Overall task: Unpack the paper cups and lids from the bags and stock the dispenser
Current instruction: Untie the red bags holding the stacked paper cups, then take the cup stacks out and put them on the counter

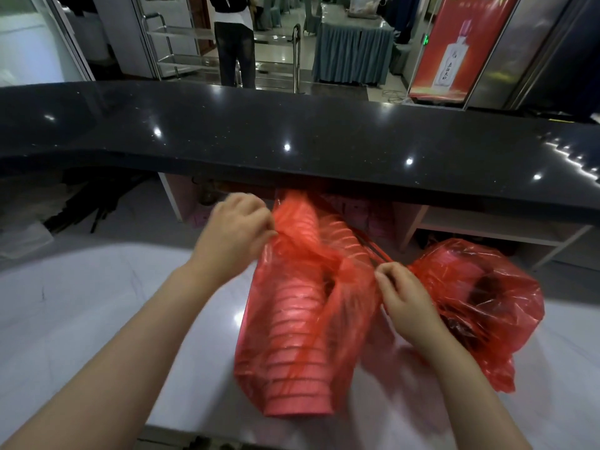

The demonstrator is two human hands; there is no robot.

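Observation:
A red see-through plastic bag (305, 277) lies on the white marble counter (81, 306), filled with stacked paper cups (292, 339) that show as ribbed rims through the film. My left hand (235, 235) pinches the bag's gathered top at its left. My right hand (401, 295) pinches the bag's plastic at the right side of the knot. A second red bag (483, 300) with dark contents lies just right of my right hand. No dispenser is in view.
A raised black stone bar top (292, 141) runs across behind the white counter. Shelves with pink boxes (373, 219) sit under it. Beyond stand a person (233, 40), a metal trolley (172, 43), a draped table (354, 53) and a red banner (454, 47).

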